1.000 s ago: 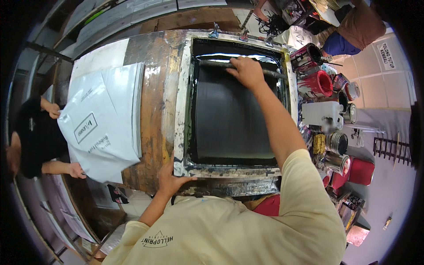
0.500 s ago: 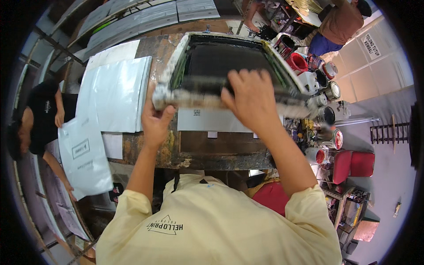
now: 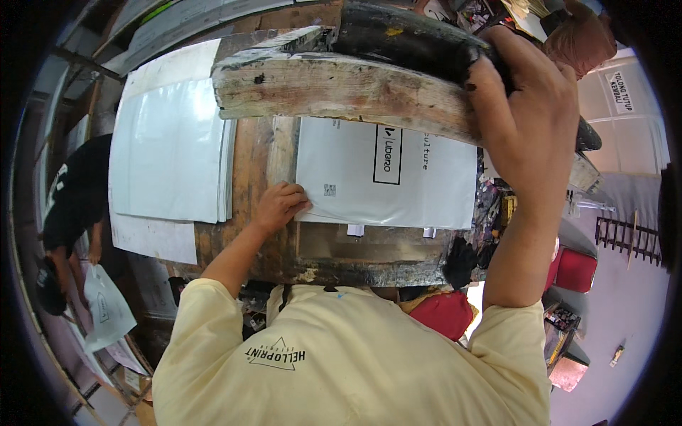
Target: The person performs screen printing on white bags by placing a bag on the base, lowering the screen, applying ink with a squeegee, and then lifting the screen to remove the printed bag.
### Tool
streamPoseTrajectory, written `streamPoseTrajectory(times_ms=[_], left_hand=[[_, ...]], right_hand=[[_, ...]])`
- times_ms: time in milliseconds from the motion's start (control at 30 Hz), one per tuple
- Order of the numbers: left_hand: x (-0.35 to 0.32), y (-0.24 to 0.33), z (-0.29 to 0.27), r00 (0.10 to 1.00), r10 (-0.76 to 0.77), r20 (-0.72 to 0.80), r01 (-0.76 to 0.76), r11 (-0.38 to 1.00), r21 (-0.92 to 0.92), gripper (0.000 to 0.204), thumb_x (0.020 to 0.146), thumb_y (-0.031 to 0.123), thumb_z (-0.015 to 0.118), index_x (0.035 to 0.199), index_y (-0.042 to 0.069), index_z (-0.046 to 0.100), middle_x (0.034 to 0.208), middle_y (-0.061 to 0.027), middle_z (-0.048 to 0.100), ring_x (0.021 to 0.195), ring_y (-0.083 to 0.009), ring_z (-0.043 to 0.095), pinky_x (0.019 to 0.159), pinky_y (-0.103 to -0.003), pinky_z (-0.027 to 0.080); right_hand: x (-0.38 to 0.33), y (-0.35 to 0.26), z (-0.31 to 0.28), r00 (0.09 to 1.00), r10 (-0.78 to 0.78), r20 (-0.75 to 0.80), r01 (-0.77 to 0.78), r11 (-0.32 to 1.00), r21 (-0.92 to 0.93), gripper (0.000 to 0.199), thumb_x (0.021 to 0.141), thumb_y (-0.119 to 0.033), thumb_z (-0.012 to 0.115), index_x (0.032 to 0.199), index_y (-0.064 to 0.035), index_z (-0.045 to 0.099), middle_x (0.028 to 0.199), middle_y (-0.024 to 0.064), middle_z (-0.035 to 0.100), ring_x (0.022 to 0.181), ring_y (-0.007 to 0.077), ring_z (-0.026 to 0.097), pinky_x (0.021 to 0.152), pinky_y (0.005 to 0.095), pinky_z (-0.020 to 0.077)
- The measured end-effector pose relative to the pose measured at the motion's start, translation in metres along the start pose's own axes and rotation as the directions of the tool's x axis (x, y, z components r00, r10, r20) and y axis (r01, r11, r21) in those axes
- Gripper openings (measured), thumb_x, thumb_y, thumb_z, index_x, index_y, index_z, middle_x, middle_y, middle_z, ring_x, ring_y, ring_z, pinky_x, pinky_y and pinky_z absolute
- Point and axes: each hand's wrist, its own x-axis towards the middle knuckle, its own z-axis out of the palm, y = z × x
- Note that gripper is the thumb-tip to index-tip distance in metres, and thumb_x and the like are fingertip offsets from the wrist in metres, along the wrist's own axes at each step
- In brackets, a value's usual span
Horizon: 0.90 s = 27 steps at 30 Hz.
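Note:
My right hand (image 3: 529, 113) is closed around the black squeegee (image 3: 408, 42), its thumb on the near side. Right below that squeegee, the screen printing frame (image 3: 348, 89) is raised, its ink-stained wooden near edge facing me. Under the frame lies a white plastic bag (image 3: 348, 160) with black print, its far part hidden. My left hand (image 3: 283, 206) has its fingers pinched together at the bag's near left corner. To the left is a stack of blank white bags (image 3: 167, 153).
A stained wooden table (image 3: 249, 241) carries all this. A black rag (image 3: 460, 261) lies near its right front edge. At the left a person in black (image 3: 78, 184) holds a printed bag (image 3: 108, 309) by a rack. Another person (image 3: 582, 42) is at the far right.
The screen frame has been lifted, baring the printed bag. My right hand rose to the right with the squeegee; my left hand left the frame and moved to the bag's corner.

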Motion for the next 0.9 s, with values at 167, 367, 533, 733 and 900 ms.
streamPoseTrajectory(times_ms=[167, 367, 533, 733, 900], left_hand=[[0.066, 0.061, -0.063, 0.992, -0.117, 0.048, 0.124, 0.975, -0.187, 0.020, 0.096, 0.023, 0.075, 0.093, 0.003, 0.073, 0.092, -0.0097, 0.069, 0.077, -0.0312, 0.070, 0.068, -0.042, 0.057], [0.039, 0.094, -0.077, 0.911, -0.394, -0.121, 0.306, 0.843, -0.443, 0.015, 0.083, 0.006, 0.076, 0.094, -0.003, 0.073, 0.092, -0.0092, 0.071, 0.073, -0.0186, 0.071, 0.070, -0.034, 0.058], [0.006, 0.006, -0.110, 0.829, -0.526, -0.189, 0.443, 0.825, -0.352, 0.016, 0.081, 0.005, 0.074, 0.097, 0.001, 0.075, 0.091, -0.0066, 0.074, 0.075, -0.0152, 0.069, 0.070, -0.031, 0.055], [-0.012, -0.115, -0.222, 0.805, -0.582, -0.113, 0.575, 0.813, -0.088, 0.015, 0.079, 0.008, 0.073, 0.093, 0.003, 0.076, 0.096, -0.0101, 0.074, 0.084, -0.0215, 0.070, 0.078, -0.035, 0.057], [-0.025, -0.189, -0.307, 0.821, -0.558, -0.124, 0.569, 0.781, 0.255, 0.011, 0.076, 0.009, 0.076, 0.086, 0.007, 0.080, 0.107, -0.0180, 0.073, 0.102, -0.0315, 0.070, 0.090, -0.038, 0.056]], right_hand=[[0.025, 0.010, -0.004, 0.993, 0.084, 0.087, -0.100, 0.975, 0.196, 0.038, 0.095, -0.035, 0.061, 0.106, -0.0004, 0.073, 0.094, 0.0201, 0.073, 0.089, 0.0404, 0.067, 0.090, 0.0452, 0.0466], [0.019, -0.005, -0.001, 0.991, 0.135, 0.005, -0.133, 0.965, 0.224, 0.035, 0.086, -0.033, 0.063, 0.086, 0.0014, 0.069, 0.074, 0.0186, 0.066, 0.075, 0.0339, 0.064, 0.086, 0.0435, 0.0450], [-0.005, -0.006, 0.007, 0.999, 0.014, -0.048, -0.011, 0.998, 0.054, 0.041, 0.095, -0.039, 0.061, 0.108, -0.0027, 0.075, 0.094, 0.0195, 0.073, 0.090, 0.0370, 0.068, 0.085, 0.0456, 0.0443], [-0.008, -0.011, 0.010, 0.992, 0.048, -0.115, -0.039, 0.996, 0.086, 0.041, 0.090, -0.043, 0.063, 0.092, -0.0030, 0.074, 0.087, 0.0153, 0.073, 0.087, 0.0357, 0.070, 0.087, 0.0500, 0.0437], [0.007, -0.012, 0.007, 0.992, 0.037, -0.118, -0.028, 0.997, 0.075, 0.039, 0.088, -0.037, 0.067, 0.105, -0.0020, 0.074, 0.092, 0.0153, 0.071, 0.090, 0.0344, 0.068, 0.085, 0.0466, 0.0437]])
